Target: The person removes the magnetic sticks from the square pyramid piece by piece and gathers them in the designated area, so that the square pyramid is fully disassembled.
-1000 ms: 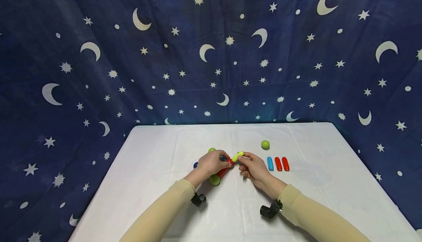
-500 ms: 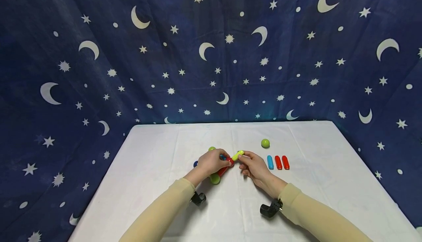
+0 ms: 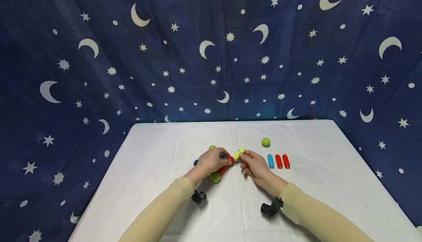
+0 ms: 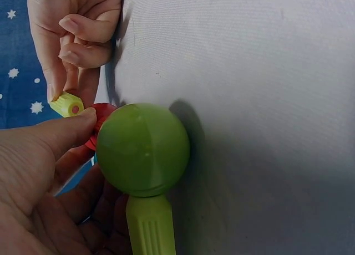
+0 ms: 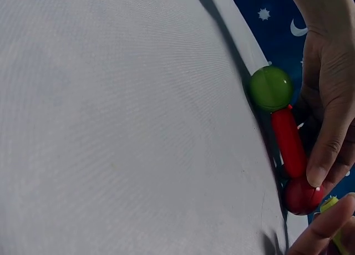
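Observation:
My left hand pinches a red ball between thumb and fingers. From that ball a red stick runs to a green ball nearer to me, which also joins a yellow-green stick. This is part of a ball-and-stick construction set build, its middle hidden under my left hand. A blue ball and another green ball peek out past that hand. My right hand pinches a loose yellow-green stick, its near end right beside the red ball.
To the right of my right hand, a blue stick and two red sticks lie in a row on the white-covered table. Behind them sits a single green ball. A dark blue star-and-moon cloth hangs behind.
The head view has tilted slightly downward. Both hands keep the same grips, and the yellow-green stick has hardly moved beside the red ball.

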`<action>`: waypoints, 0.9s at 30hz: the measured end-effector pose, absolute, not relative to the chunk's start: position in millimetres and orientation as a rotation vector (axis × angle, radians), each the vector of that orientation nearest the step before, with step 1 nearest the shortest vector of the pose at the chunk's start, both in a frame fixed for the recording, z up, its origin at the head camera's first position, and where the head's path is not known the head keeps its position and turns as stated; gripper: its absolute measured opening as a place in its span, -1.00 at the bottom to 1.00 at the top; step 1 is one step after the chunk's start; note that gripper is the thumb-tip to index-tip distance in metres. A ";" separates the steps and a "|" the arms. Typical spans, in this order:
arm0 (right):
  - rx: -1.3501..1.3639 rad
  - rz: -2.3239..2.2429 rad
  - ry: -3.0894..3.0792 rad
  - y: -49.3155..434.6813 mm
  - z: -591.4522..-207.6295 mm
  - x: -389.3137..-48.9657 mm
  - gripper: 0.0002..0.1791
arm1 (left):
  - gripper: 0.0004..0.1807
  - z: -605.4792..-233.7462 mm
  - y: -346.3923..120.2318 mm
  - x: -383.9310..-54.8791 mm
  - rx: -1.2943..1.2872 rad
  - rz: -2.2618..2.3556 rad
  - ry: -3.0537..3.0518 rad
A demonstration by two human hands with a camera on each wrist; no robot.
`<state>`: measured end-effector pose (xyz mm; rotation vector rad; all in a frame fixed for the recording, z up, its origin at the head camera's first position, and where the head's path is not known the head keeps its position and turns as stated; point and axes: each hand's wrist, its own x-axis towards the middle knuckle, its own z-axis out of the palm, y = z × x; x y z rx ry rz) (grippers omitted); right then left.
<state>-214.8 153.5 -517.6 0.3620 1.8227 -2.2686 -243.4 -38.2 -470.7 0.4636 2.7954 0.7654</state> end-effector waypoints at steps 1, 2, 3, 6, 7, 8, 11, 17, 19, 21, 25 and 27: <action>0.361 -2.265 1.823 153.6 -517.6 -215.3 -0.59 | -0.71 -470.9 -38.2 -243.5 0.461 0.763 2.797; 0.366 -2.264 1.816 153.8 -517.2 -215.7 -0.59 | -0.71 -471.2 -38.1 -243.7 0.457 0.759 2.799; 0.364 -2.262 1.813 154.2 -517.1 -216.0 -0.59 | -0.71 -471.5 -38.0 -243.7 0.453 0.755 2.800; 0.376 -2.254 1.794 157.2 -514.7 -215.3 -0.58 | -0.71 -473.0 -37.1 -243.9 0.452 0.756 2.796; 0.382 -2.253 1.788 159.1 -513.4 -215.0 -0.57 | -0.71 -473.4 -36.6 -244.0 0.454 0.760 2.794; 0.384 -2.248 1.791 161.3 -511.2 -214.3 -0.56 | -0.71 -473.8 -36.1 -244.0 0.458 0.763 2.790; 0.371 -2.225 1.829 171.0 -501.3 -212.3 -0.51 | -0.70 -474.1 -34.9 -243.9 0.467 0.774 2.780; 0.277 -2.211 1.942 203.5 -472.9 -208.2 -0.36 | -0.70 -474.1 -35.6 -243.8 0.459 0.766 2.787; 0.264 -2.224 1.962 218.0 -465.6 -207.3 -0.33 | -0.70 -474.5 -36.2 -243.7 0.458 0.770 2.784; 0.277 -2.241 1.974 233.3 -459.3 -206.1 -0.31 | -0.70 -474.8 -36.7 -243.8 0.458 0.776 2.782; 0.327 -2.263 2.006 262.8 -448.4 -202.2 -0.32 | -0.69 -475.2 -37.8 -243.4 0.453 0.782 2.779; 0.357 -2.243 2.055 277.2 -444.6 -201.0 -0.30 | -0.68 -475.3 -38.7 -243.3 0.455 0.784 2.779</action>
